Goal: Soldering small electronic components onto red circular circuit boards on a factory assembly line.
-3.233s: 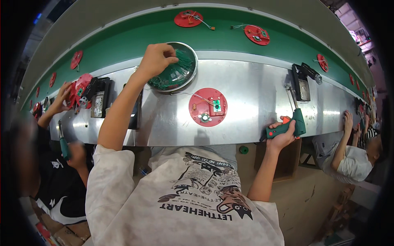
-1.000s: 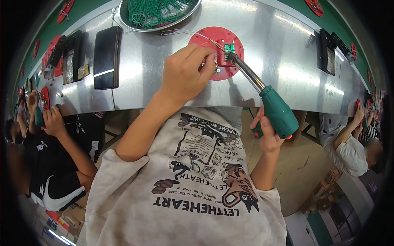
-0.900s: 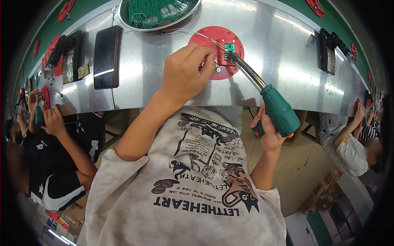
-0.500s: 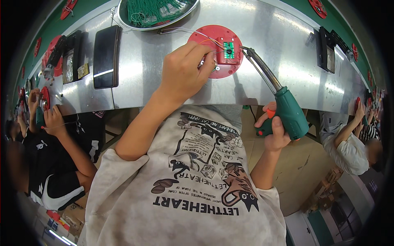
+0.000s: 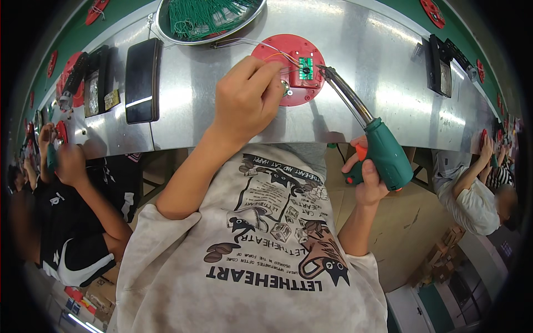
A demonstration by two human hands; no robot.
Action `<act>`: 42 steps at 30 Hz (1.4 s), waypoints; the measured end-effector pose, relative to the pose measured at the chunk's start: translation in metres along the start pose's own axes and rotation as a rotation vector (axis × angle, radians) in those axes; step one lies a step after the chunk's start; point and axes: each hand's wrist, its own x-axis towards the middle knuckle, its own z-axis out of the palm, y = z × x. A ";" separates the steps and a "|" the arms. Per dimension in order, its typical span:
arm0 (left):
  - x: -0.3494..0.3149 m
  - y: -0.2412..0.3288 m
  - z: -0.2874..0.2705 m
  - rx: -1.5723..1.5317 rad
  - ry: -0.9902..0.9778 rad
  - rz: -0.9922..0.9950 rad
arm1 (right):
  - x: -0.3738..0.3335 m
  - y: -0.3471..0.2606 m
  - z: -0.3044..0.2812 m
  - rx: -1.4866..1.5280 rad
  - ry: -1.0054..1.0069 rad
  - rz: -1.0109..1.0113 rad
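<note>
On the metal bench lies a round red plastic housing (image 5: 305, 95) with a small green circuit board (image 5: 306, 62) fixed on its raised middle. Thin wires run from the board toward the left. My left hand (image 5: 247, 97) is pinched at the housing's left side, with a thin wire (image 5: 288, 70) between its fingertips and the board; the fingertips are partly hidden. Wrapped round the handle of a green soldering gun (image 5: 388, 155) is my right hand (image 5: 371, 183), a finger by its orange trigger. The gun's tip is near the board's right edge, over the housing; contact cannot be made out.
A metal bowl (image 5: 166, 25) of green wires stands behind my left hand. A dark phone-like slab (image 5: 142, 82) lies to the left, beside a black tray (image 5: 95, 83). Another tray (image 5: 441, 69) with a soldering-iron holder stands right. Co-workers sit on both sides.
The soldering gun has shifted slightly left, its tip closer to the circuit board. My left hand keeps its pinch. The whole view has moved a little. A co-worker's hand at left is blurred by motion.
</note>
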 end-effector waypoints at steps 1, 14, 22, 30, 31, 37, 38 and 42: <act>0.000 0.000 0.000 -0.002 -0.001 0.000 | 0.000 0.000 0.000 -0.005 0.010 -0.013; 0.001 -0.002 0.002 0.019 -0.025 0.149 | 0.000 0.004 -0.005 0.087 -0.092 0.007; 0.002 -0.004 0.005 0.025 -0.074 0.126 | -0.002 0.001 -0.001 0.065 -0.109 0.024; 0.002 -0.006 0.006 0.026 -0.079 0.130 | 0.002 0.002 -0.002 -0.032 -0.143 0.024; 0.001 -0.005 0.006 0.025 -0.079 0.130 | 0.002 0.002 -0.004 -0.043 -0.189 0.022; 0.001 -0.006 0.005 0.026 -0.083 0.129 | 0.005 -0.006 -0.002 -0.043 -0.129 0.095; 0.002 -0.005 0.005 0.030 -0.087 0.124 | 0.005 -0.004 -0.002 -0.042 -0.132 0.092; 0.005 -0.003 0.004 0.025 -0.090 0.130 | 0.007 -0.003 -0.006 0.037 0.007 -0.036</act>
